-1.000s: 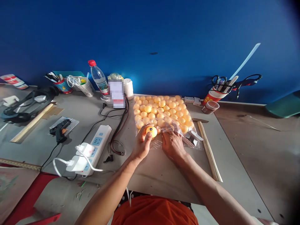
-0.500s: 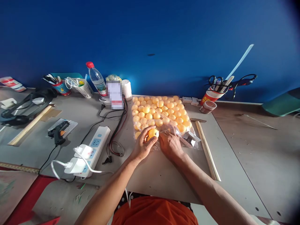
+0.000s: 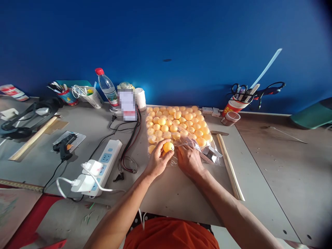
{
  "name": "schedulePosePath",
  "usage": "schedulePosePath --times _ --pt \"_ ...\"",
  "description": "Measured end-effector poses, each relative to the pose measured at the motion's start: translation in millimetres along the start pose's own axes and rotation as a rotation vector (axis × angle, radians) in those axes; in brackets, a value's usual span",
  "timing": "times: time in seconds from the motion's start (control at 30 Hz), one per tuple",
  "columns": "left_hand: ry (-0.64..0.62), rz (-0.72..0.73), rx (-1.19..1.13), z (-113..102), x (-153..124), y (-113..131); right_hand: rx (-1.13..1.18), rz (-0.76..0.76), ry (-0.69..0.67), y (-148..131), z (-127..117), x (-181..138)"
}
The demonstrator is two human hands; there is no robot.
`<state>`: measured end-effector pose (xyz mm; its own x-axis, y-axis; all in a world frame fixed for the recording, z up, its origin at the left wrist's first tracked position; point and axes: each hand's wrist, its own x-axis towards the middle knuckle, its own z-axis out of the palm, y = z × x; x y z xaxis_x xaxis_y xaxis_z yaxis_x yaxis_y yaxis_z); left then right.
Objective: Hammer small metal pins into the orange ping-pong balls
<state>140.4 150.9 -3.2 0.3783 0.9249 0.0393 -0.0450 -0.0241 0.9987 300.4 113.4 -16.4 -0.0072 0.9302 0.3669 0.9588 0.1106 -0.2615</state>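
Note:
A clear plastic bag (image 3: 210,150) full of several orange ping-pong balls (image 3: 178,122) lies on the grey table (image 3: 176,193) in front of me. My left hand (image 3: 157,162) is closed around one orange ball (image 3: 168,147) at the bag's near edge. My right hand (image 3: 188,159) rests just to the right of it, fingers curled on the bag's plastic near its open end. What the fingertips pinch is hidden.
A white power strip (image 3: 103,162) with plugs and cables lies to the left, a black glue gun (image 3: 63,143) beyond it. A water bottle (image 3: 107,86) and cups stand at the back left. A cup of scissors (image 3: 233,103) stands back right. Wooden sticks (image 3: 229,166) lie right of the bag.
My left hand has turned the ball, so its dark mark no longer shows, and drawn it slightly nearer. My right hand has stayed on the bag's edge.

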Motion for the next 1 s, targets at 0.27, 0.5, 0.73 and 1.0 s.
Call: schedulePosePath --times 0.27,0.5,0.73,1.0 --pt "0.065 0.026 -0.024 -0.6 3.3 -1.0 0.104 -0.021 -0.128 -0.9 -1.2 0.0" --pt "0.133 0.036 0.047 -3.5 7.3 -14.6 0.061 0.070 0.032 8.6 2.9 0.6" --pt "0.138 0.057 0.102 -3.5 8.9 -20.0 0.052 0.066 -0.071 7.4 5.6 0.4" --pt "0.128 0.084 0.189 -3.1 7.1 -10.4 0.136 0.050 -0.143 27.2 -10.0 28.6"
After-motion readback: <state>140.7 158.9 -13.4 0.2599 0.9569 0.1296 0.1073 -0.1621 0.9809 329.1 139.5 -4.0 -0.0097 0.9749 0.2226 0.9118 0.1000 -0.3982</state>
